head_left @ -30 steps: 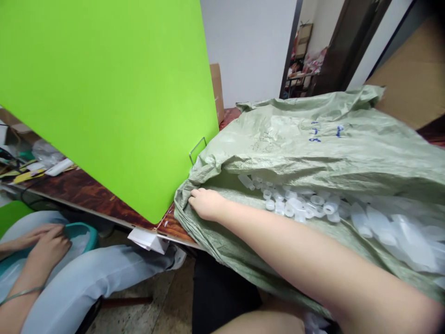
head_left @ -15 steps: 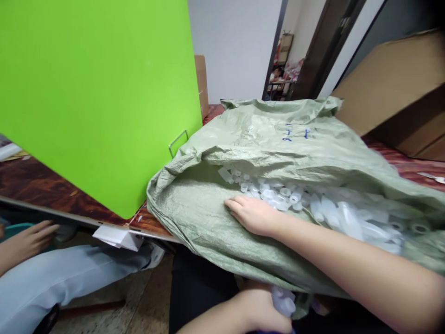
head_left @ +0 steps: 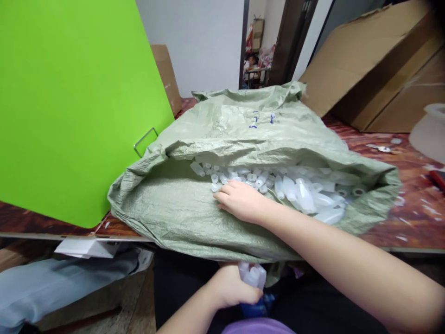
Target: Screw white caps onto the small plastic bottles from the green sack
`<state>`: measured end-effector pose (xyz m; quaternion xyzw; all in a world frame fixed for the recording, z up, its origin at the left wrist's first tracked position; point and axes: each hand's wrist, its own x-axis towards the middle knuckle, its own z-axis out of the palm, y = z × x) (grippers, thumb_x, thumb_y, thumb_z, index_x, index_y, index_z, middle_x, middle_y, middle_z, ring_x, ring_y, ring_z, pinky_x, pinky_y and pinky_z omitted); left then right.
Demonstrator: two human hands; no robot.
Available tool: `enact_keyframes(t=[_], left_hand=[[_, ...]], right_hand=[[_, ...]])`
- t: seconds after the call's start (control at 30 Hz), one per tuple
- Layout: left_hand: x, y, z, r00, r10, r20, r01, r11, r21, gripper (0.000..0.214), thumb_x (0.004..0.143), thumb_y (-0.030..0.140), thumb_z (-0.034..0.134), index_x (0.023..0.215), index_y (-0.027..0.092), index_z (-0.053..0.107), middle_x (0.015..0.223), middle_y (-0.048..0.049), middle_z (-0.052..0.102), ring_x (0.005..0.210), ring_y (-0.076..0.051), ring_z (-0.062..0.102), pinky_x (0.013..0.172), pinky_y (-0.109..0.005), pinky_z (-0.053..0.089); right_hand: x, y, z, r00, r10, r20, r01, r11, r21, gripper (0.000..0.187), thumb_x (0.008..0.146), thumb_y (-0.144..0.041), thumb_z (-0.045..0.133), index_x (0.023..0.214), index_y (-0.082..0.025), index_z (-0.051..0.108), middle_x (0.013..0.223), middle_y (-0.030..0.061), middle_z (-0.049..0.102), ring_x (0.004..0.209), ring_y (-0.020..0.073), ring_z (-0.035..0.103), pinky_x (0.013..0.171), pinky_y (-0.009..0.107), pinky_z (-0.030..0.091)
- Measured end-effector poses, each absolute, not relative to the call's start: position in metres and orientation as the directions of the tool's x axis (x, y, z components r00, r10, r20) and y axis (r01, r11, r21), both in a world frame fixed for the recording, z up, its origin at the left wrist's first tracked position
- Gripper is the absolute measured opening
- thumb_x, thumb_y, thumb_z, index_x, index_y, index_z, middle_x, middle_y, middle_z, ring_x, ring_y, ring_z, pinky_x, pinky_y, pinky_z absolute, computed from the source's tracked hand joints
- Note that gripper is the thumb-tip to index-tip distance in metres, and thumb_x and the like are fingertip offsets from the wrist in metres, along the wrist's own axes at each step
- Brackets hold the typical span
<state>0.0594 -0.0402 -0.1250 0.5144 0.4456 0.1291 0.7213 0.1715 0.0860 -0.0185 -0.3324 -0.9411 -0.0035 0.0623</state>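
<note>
A pale green woven sack lies on the table with its mouth open towards me. Inside is a heap of small translucent plastic bottles. My right hand reaches into the mouth at the near edge of the heap. Its fingers point left, slightly bent and loosely apart, with the tips beside the bottles; I see nothing held in them. Below the table edge, over my lap, my left hand is closed around several bottles, whose ends stick out past the thumb. Its fingers are mostly hidden.
A bright green panel with a metal handle stands left of the sack. Cardboard boxes stand at the back right. A whitish tub sits at the right, near a small metal item. Another person's leg shows lower left.
The view has swung right, bringing the tub into sight. My right hand has shifted slightly right and deeper towards the bottles. My left hand keeps its bottles. The other person's hand has left view.
</note>
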Motion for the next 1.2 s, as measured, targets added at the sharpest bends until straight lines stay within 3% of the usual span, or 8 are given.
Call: enact_keyframes(t=[0.1, 0.23, 0.43, 0.57, 0.73, 0.97, 1.1, 1.2], left_hand=[[0.060, -0.042, -0.114, 0.500, 0.701, -0.508, 0.217, 0.466, 0.857, 0.035, 0.047, 0.009, 0.063, 0.080, 0.014, 0.057, 0.069, 0.0022, 0.055, 0.065, -0.013, 0.050, 0.061, -0.026, 0.041], [0.057, -0.044, -0.104, 0.477, 0.676, -0.561, 0.238, 0.515, 0.823, 0.025, 0.048, 0.010, 0.062, 0.073, 0.013, 0.059, 0.062, 0.0025, 0.054, 0.058, -0.011, 0.046, 0.052, -0.023, 0.035], [0.058, -0.046, -0.104, 0.588, 0.613, -0.528, -0.032, 0.670, 0.742, 0.021, 0.050, 0.008, 0.064, 0.070, 0.013, 0.063, 0.056, 0.0027, 0.054, 0.049, -0.008, 0.042, 0.046, -0.021, 0.030], [0.073, -0.053, -0.115, 0.551, 0.574, -0.606, -0.253, 0.806, 0.535, 0.026, 0.051, 0.014, 0.069, 0.076, 0.009, 0.067, 0.067, -0.0046, 0.064, 0.058, -0.015, 0.056, 0.056, -0.026, 0.042], [0.091, -0.057, -0.128, 0.484, 0.459, -0.745, -0.385, 0.876, 0.290, 0.007, 0.059, 0.013, 0.066, 0.064, 0.009, 0.064, 0.060, -0.0049, 0.063, 0.055, -0.013, 0.057, 0.057, -0.025, 0.045], [0.097, -0.052, -0.136, 0.344, 0.487, -0.803, -0.442, 0.838, 0.319, 0.005, 0.067, 0.010, 0.061, 0.062, 0.011, 0.060, 0.057, -0.0025, 0.061, 0.053, -0.013, 0.058, 0.056, -0.024, 0.046], [0.092, -0.054, -0.143, 0.243, 0.503, -0.829, -0.419, 0.826, 0.378, 0.005, 0.060, 0.011, 0.066, 0.065, 0.011, 0.063, 0.061, -0.0027, 0.064, 0.055, -0.013, 0.059, 0.053, -0.024, 0.045], [0.088, -0.055, -0.146, 0.171, 0.545, -0.821, -0.383, 0.804, 0.454, 0.013, 0.053, 0.013, 0.070, 0.065, 0.012, 0.064, 0.061, -0.0024, 0.066, 0.054, -0.014, 0.058, 0.047, -0.023, 0.041]], right_hand=[[0.180, 0.077, -0.008, -0.693, 0.675, 0.253, 0.660, 0.735, -0.153, 0.032, 0.093, -0.033, 0.041, 0.111, -0.012, 0.057, 0.096, 0.0100, 0.058, 0.087, 0.0206, 0.055, 0.078, 0.034, 0.043], [0.208, 0.039, 0.007, -0.549, 0.728, 0.411, 0.534, 0.684, -0.497, 0.032, 0.090, -0.028, 0.047, 0.121, -0.019, 0.051, 0.105, 0.0075, 0.054, 0.085, 0.0145, 0.057, 0.074, 0.027, 0.047], [0.258, -0.036, -0.030, -0.658, 0.742, 0.132, 0.420, 0.506, -0.753, 0.031, 0.087, -0.029, 0.054, 0.118, -0.023, 0.052, 0.098, 0.0040, 0.066, 0.088, 0.0133, 0.061, 0.077, 0.023, 0.048], [0.271, -0.070, -0.080, -0.545, 0.815, 0.195, 0.468, 0.489, -0.736, 0.020, 0.085, -0.028, 0.057, 0.104, -0.021, 0.061, 0.095, 0.0063, 0.063, 0.086, 0.0141, 0.061, 0.076, 0.023, 0.050], [0.267, -0.092, -0.117, -0.482, 0.820, 0.310, 0.487, 0.545, -0.683, 0.020, 0.087, -0.023, 0.055, 0.106, -0.021, 0.060, 0.090, 0.0053, 0.064, 0.081, 0.0131, 0.061, 0.071, 0.023, 0.052], [0.272, -0.098, -0.146, -0.550, 0.749, 0.369, 0.567, 0.660, -0.493, 0.028, 0.091, -0.017, 0.045, 0.116, -0.022, 0.055, 0.108, 0.0074, 0.066, 0.099, 0.0184, 0.060, 0.081, 0.032, 0.051], [0.268, -0.097, -0.159, -0.404, 0.870, 0.283, 0.553, 0.479, -0.682, 0.023, 0.092, -0.023, 0.043, 0.105, -0.022, 0.062, 0.101, 0.0069, 0.069, 0.091, 0.0154, 0.064, 0.078, 0.027, 0.052], [0.260, -0.092, -0.159, -0.286, 0.958, 0.035, 0.579, 0.202, -0.790, 0.024, 0.086, -0.038, 0.052, 0.096, -0.021, 0.066, 0.080, 0.0048, 0.071, 0.072, 0.0160, 0.066, 0.067, 0.025, 0.053]])
